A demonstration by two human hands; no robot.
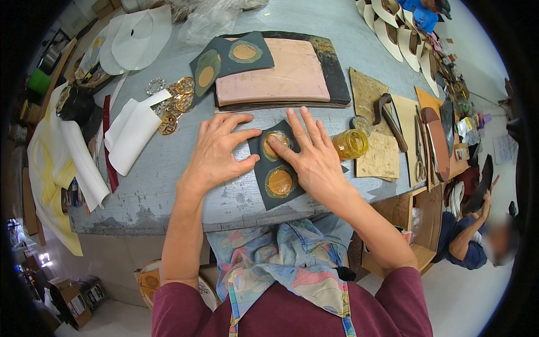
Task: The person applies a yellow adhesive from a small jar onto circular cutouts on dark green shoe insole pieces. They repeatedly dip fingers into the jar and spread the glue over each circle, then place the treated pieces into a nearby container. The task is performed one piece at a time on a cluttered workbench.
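A dark green piece of sheet material [267, 194] lies flat near the table's front edge. Two round tan discs sit on it, each ringed with a shiny, glue-like film; the nearer disc [279, 182] is uncovered. My right hand [314, 154] rests over the piece with fingers spread, its thumb on the farther disc [274, 147]. At the left edge of the piece, my left hand [219, 151] is open, thumb and forefinger apart and close to that edge. Just right of my right hand is a glass jar [350, 144] of yellow-amber contents.
Behind my hands lies a pink-topped block [269, 76] with two more disc-bearing green pieces [245, 51]. Gold ring-shaped ornaments [181, 95] and white sheets [132, 132] are at left. A hammer-like tool [391, 121] and scissors [419, 149] lie right. Another person [466, 241] is at far right.
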